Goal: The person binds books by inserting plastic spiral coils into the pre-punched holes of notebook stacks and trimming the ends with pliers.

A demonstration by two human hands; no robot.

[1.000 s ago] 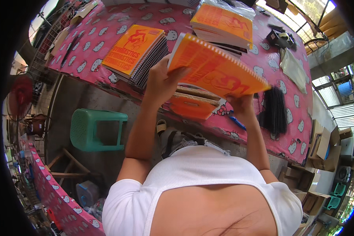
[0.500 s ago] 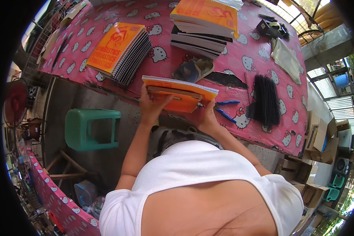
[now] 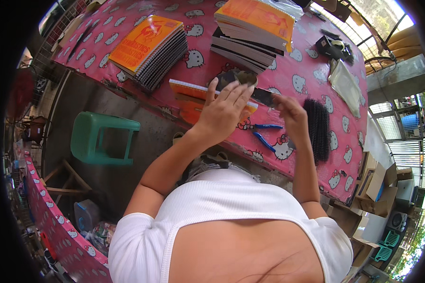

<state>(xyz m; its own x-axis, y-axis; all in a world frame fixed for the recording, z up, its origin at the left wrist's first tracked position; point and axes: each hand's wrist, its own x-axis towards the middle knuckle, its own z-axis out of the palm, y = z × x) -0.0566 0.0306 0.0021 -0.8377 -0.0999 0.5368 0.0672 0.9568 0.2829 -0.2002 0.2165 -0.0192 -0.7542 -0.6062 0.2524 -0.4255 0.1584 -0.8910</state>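
Note:
An orange-covered booklet (image 3: 189,87) with white page edges stands on its edge near the front of the table. My left hand (image 3: 222,113) lies across its upper edge and grips it, fingers stretched over the top and thumb hidden. An orange panel (image 3: 186,111) shows on its near side, partly behind my wrist. My right hand (image 3: 295,115) is raised just right of the booklet, fingers curled together; what they hold, if anything, cannot be made out. Beside that hand lies a bundle of black spiral binding coils (image 3: 318,132). Blue-handled pliers (image 3: 264,137) lie between the hands.
A stack of spiral-bound orange booklets (image 3: 148,49) stands at the back left, with a taller stack of booklets (image 3: 250,37) behind my hands. A tape dispenser (image 3: 333,46) and clear plastic sheets (image 3: 347,87) lie at the right. A green stool (image 3: 87,137) stands left of the table.
My left hand has moved from the booklet's left end to over its top. My right hand has let go of the booklet and moved right, toward the black coils.

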